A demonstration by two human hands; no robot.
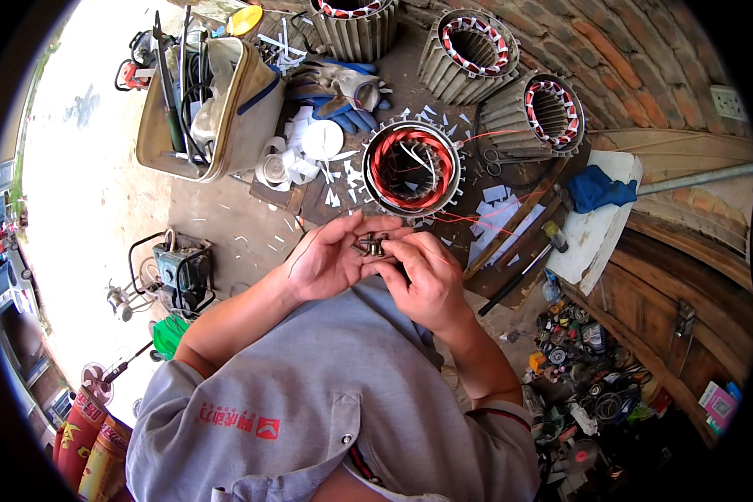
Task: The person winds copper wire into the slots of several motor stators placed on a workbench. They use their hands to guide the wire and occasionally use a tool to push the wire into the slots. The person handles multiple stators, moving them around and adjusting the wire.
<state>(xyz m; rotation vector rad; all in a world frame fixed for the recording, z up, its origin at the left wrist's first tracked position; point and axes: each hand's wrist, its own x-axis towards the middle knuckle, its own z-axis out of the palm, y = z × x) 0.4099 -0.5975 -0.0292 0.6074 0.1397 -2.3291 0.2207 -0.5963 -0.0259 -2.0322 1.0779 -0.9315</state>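
Observation:
My left hand [330, 259] is cupped palm up just below the open motor housing, holding several small metal bolts [368, 246]. My right hand [418, 276] reaches into the palm from the right, its index fingertip touching the bolts and its thumb apart from that finger. Above both hands stands a round finned stator [366, 167] with thick red winding bundles and white strips inside. Red wires [485, 222] run out from it over the bench to the right.
Finned stators [468, 79] with red-and-white windings line the back. Gloves [339, 90], paper scraps [494, 213] and a tool bucket [167, 159] lie around the bench [293, 217]. A small machine [180, 272] stands left. A white board [598, 243] with a blue cloth is right, above cluttered parts [586, 360].

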